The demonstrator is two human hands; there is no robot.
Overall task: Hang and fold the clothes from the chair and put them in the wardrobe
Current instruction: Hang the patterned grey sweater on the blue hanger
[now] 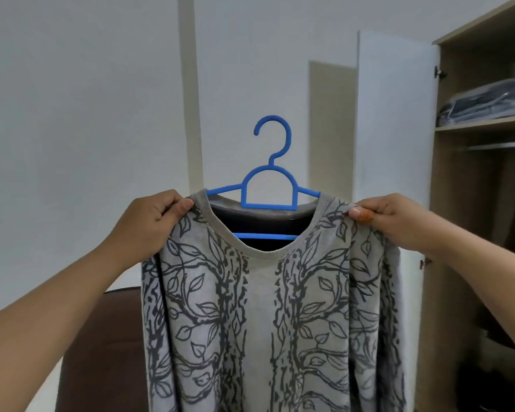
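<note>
The patterned sweater (268, 307) is already fitted on the blue hanger (269, 185) and is pinched at its shoulders by both hands, left (152, 224) and right (399, 221), left of the open wardrobe (482, 203); hanging on its rail (500, 145) is judged outstanding

A white wall (72, 114) is filling the background; a beige pillar (191, 84) is rising behind; a doorway (332, 129) is showing beyond.
</note>
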